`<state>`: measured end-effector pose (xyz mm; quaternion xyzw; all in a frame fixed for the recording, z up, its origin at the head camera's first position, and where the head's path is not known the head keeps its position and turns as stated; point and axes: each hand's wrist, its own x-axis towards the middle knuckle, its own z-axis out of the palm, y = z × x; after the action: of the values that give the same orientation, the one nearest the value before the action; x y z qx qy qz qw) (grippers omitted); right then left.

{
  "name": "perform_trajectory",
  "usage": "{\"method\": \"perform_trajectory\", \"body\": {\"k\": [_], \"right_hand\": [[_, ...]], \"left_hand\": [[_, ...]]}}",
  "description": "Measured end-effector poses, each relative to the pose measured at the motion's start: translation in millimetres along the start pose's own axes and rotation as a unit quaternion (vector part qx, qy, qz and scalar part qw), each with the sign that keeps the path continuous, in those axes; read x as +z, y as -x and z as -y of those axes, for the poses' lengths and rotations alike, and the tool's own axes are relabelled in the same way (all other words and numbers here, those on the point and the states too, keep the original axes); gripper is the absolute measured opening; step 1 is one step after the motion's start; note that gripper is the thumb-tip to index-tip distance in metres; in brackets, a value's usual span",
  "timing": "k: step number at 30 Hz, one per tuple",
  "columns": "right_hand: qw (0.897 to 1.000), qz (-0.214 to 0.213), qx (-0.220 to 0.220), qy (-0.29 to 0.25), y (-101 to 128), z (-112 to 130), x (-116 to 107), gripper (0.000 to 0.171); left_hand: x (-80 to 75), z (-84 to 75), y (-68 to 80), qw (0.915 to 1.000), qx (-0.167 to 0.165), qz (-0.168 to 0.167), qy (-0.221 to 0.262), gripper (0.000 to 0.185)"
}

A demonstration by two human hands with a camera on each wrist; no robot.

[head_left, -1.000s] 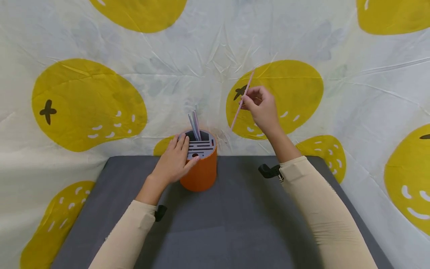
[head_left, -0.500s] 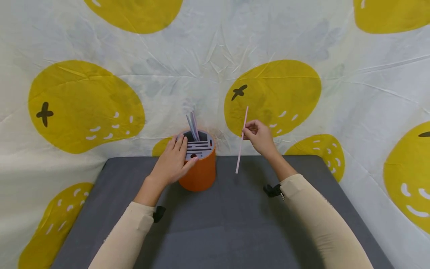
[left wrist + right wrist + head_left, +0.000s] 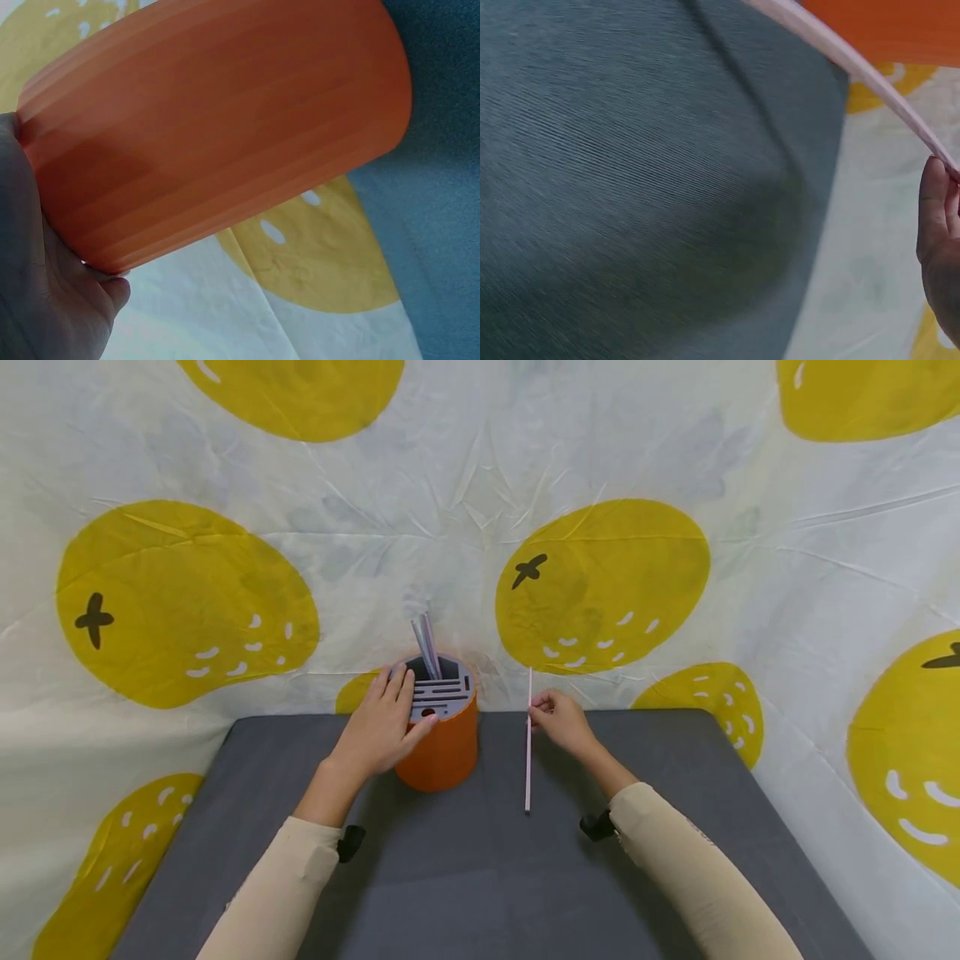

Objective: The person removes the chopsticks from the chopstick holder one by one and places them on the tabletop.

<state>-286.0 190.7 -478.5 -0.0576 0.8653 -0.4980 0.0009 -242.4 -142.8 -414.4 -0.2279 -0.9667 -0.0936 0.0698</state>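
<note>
An orange cylindrical holder (image 3: 442, 750) with a grey slotted top stands at the back of the grey table (image 3: 480, 877). Two pale straws (image 3: 424, 646) stick up from it. My left hand (image 3: 384, 723) grips its left side and rim, and the left wrist view shows the orange wall (image 3: 217, 127) against my palm. My right hand (image 3: 558, 720), just right of the holder, pinches a thin pink straw (image 3: 528, 743) near its top. The straw stands nearly upright with its lower end down at the table. The right wrist view shows the pink straw (image 3: 855, 67) running to my fingers (image 3: 937, 225).
A white cloth with large yellow fruit shapes (image 3: 600, 581) hangs behind the table and spreads around it. The grey table surface stretches toward me between my two forearms. Small black wrist mounts (image 3: 596, 825) sit on both sleeves.
My right hand has come down and toward the table with the pink straw, from high against the backdrop to just right of the holder. The straw turned nearly upright. The left hand stayed.
</note>
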Motion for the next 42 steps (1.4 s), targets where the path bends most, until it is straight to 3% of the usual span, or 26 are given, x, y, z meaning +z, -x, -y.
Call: {"method": "perform_trajectory", "body": {"k": [6,18,23,34,42], "right_hand": [[0.998,0.019,0.046,0.027,6,-20,15,0.014],[0.987,0.034,0.125,-0.096,16,-35,37,0.017],[0.980,0.030,0.161,-0.117,19,-32,41,0.017],[0.972,0.038,0.209,-0.101,18,-27,43,0.013],[0.977,0.043,0.198,-0.074,16,-30,48,0.005]], "left_hand": [[1.8,-1.0,0.1,1.0000,0.000,0.000,0.000,0.087],[0.0,-1.6,-1.8,1.0000,-0.002,0.002,0.003,0.088],[-1.7,-1.1,-2.8,1.0000,-0.003,0.004,0.002,0.087],[-1.7,0.0,-2.3,0.9999,-0.007,0.006,0.005,0.087],[-0.9,-0.4,-0.3,0.9999,-0.008,0.008,0.009,0.087]]}}
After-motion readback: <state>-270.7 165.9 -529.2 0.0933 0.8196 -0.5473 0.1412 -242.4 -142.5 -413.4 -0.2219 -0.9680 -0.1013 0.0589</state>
